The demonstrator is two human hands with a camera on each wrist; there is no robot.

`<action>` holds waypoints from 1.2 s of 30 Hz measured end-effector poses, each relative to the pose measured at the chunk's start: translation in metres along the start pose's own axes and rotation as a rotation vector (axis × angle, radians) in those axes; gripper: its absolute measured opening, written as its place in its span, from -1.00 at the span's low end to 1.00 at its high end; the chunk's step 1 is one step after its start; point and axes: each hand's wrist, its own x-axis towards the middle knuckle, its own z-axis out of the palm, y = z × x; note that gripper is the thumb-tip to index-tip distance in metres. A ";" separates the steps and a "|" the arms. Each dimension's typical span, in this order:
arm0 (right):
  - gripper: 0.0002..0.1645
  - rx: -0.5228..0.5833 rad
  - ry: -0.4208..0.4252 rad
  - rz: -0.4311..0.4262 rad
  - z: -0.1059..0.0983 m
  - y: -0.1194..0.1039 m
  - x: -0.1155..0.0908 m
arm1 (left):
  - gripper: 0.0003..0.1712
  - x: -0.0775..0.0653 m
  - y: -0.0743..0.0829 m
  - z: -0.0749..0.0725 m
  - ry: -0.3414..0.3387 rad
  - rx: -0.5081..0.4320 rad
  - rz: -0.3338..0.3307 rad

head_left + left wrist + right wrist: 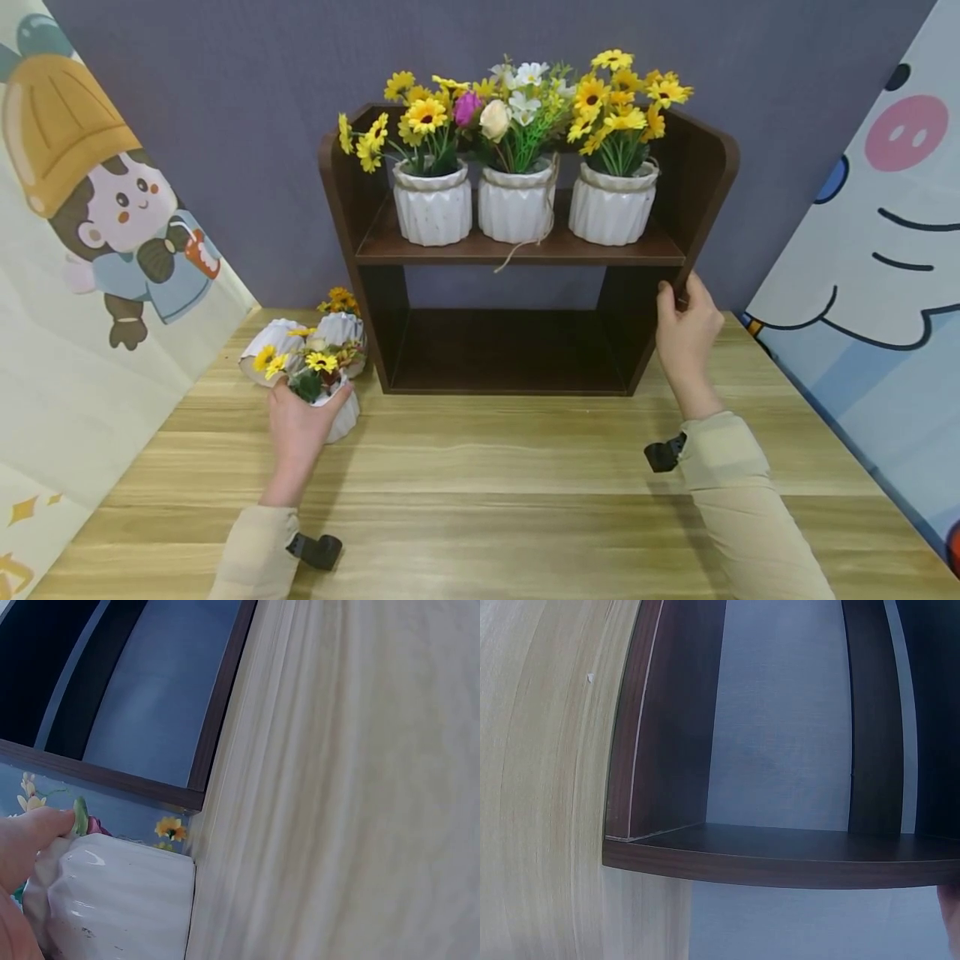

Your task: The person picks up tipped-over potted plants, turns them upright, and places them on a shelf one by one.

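My left hand (pixel 300 429) grips the rim of a white ribbed flower pot (pixel 346 417) with yellow flowers, at the left of a dark brown two-tier shelf (pixel 517 252). In the left wrist view the side of this pot (pixel 124 900) stands against the wooden table, with the thumb at its rim. My right hand (pixel 688 346) holds the shelf's right side panel, thumb on the front edge and fingers behind. Only a bit of that hand (pixel 951 919) shows in the right wrist view, at the panel's edge.
Three white pots with artificial flowers stand in a row on the upper tier: a left pot (pixel 433 204), a middle pot (pixel 516 204) and a right pot (pixel 612 204). Two more white pots, one tilted (pixel 272 343), sit behind my left hand. A grey wall (pixel 225 100) rises behind the shelf.
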 end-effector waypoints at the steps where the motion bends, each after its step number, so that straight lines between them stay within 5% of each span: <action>1: -0.79 0.000 0.000 0.003 0.000 0.000 0.000 | 0.19 0.000 0.000 0.000 0.002 0.003 -0.001; 16: -0.78 0.001 -0.002 0.001 -0.001 0.000 -0.001 | 0.08 -0.001 0.005 -0.003 -0.006 0.075 0.068; 28: -0.78 0.007 -0.009 -0.008 0.001 0.000 -0.001 | 0.19 -0.007 0.019 -0.007 -0.162 0.141 0.190; 36: -0.77 0.014 -0.008 -0.006 0.000 0.002 0.000 | 0.17 -0.020 0.035 0.001 -0.270 0.098 0.250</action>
